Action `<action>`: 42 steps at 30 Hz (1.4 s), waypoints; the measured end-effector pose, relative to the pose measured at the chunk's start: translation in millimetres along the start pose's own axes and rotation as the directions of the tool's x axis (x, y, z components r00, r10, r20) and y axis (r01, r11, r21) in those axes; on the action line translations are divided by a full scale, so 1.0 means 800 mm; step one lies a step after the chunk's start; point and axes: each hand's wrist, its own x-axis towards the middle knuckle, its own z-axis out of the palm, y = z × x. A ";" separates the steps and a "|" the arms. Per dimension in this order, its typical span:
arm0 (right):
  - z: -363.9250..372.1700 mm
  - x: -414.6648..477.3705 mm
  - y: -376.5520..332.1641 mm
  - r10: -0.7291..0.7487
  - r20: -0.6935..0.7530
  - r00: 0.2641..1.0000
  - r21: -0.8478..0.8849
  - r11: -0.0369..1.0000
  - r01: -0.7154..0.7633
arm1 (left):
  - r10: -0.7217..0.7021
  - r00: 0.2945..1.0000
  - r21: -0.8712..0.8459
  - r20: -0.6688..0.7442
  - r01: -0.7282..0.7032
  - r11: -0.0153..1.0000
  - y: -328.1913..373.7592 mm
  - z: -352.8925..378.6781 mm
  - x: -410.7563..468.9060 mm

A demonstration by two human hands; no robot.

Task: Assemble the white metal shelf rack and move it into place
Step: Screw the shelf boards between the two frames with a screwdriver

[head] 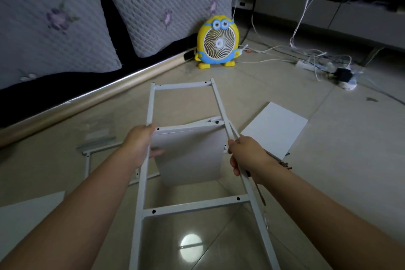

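Note:
A white metal ladder-shaped side frame (192,205) is held up off the tiled floor in front of me. My left hand (140,144) grips its left rail. My right hand (247,158) grips its right rail together with a thin tool whose shaft pokes out below the hand. A white shelf panel (188,155) hangs from the frame's middle rung, between my hands. A second white panel (276,129) lies flat on the floor to the right. Another white frame (87,160) lies on the floor at the left, partly hidden by my left arm.
A yellow cartoon desk fan (217,42) stands by the sofa base (87,98). A power strip with tangled cables (320,66) lies at the back right. Small dark screws (286,165) sit near my right wrist. A plastic bag (96,133) and a white board (26,217) lie at left.

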 end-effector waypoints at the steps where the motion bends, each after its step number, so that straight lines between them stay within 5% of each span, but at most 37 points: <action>1: 0.000 0.000 0.000 -0.001 0.000 1.000 0.000 1.000 0.001 | -0.006 1.000 0.003 -0.020 0.006 1.000 0.000 0.002 0.002; 12: -0.003 0.000 0.012 0.020 0.047 0.999 0.179 0.984 -0.028 | 0.000 0.999 0.136 -0.051 0.007 0.991 -0.003 0.006 0.020; 18: -0.014 0.017 0.021 -0.044 0.119 0.992 0.141 0.990 0.027 | 0.017 0.996 0.179 -0.084 -0.002 0.984 -0.006 0.005 0.029; 21: -0.047 0.051 0.049 -0.043 0.061 0.997 0.050 0.998 0.040 | 0.007 0.993 0.265 -0.116 0.024 0.964 -0.003 0.008 0.028; 24: -0.085 0.111 0.108 -0.042 -0.154 0.987 -0.389 0.921 -0.022 | 0.043 0.980 0.418 -0.196 0.044 0.908 0.001 0.011 0.025; 29: -0.084 0.183 0.219 0.050 -0.304 0.951 -0.616 0.751 -0.237 | 0.310 0.918 0.781 -0.246 -0.001 0.625 0.005 0.021 0.004; 33: -0.058 0.208 0.264 0.062 -0.223 0.973 -0.640 0.743 -0.194 | 0.496 0.868 0.955 0.008 -0.154 0.255 -0.007 0.023 -0.010; 36: -0.040 0.220 0.293 -0.088 -0.179 0.980 -0.711 0.700 -0.066 | 0.515 0.833 0.976 0.203 -0.214 -0.039 -0.016 0.029 -0.012; 42: -0.027 0.247 0.307 -0.072 -0.163 0.984 -0.723 0.687 -0.069 | 0.558 0.748 0.925 0.359 -0.203 -0.322 -0.029 0.038 -0.018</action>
